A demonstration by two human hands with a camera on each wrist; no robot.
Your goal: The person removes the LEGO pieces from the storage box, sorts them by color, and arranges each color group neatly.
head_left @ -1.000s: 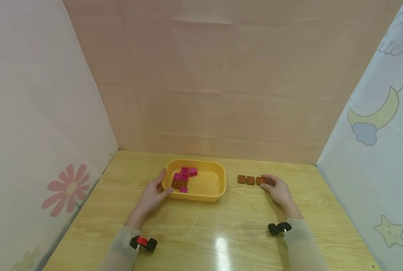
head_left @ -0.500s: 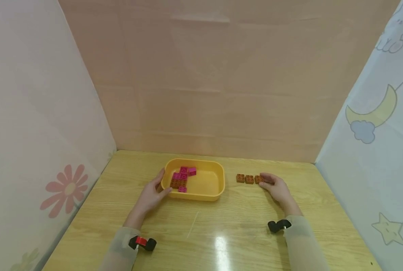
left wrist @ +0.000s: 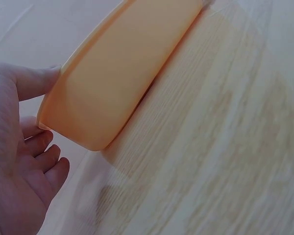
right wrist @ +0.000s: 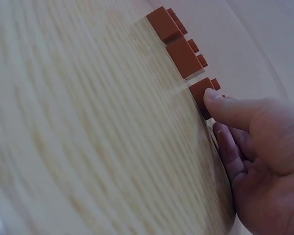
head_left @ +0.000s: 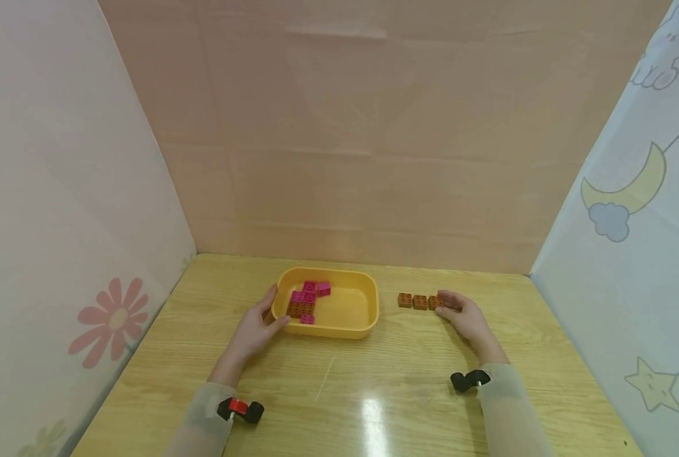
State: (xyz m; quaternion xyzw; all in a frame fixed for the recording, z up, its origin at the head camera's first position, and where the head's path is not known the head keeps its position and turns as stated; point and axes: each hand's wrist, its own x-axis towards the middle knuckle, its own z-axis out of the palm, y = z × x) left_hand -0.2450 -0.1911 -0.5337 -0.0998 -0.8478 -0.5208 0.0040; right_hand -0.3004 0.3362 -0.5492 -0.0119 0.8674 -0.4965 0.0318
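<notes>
My left hand (head_left: 255, 330) grips the left end of a yellow plastic tray (head_left: 348, 311), thumb at the near rim and fingers round the far left corner. The left wrist view shows the thumb against the tray's wall (left wrist: 112, 83). Right of the tray, three orange-brown toy building bricks stand studs up in a row: a left brick (head_left: 405, 300), a middle brick (head_left: 420, 303) and a right brick (head_left: 434, 303). Between thumb and fingers, my right hand (head_left: 469, 322) pinches the right brick (right wrist: 201, 93), which is on the table. Its right side is hidden by the hand.
Several pink bricks (head_left: 309, 296) and brown bricks (head_left: 299, 309) lie in the tray's left half. The wooden table (head_left: 339, 381) ends at a beige back wall (head_left: 368, 158), with white patterned walls at both sides. Each wrist wears a black camera band (head_left: 469, 381).
The head view has shifted very slightly. Both hands keep their holds, and the tray and bricks show no clear movement.
</notes>
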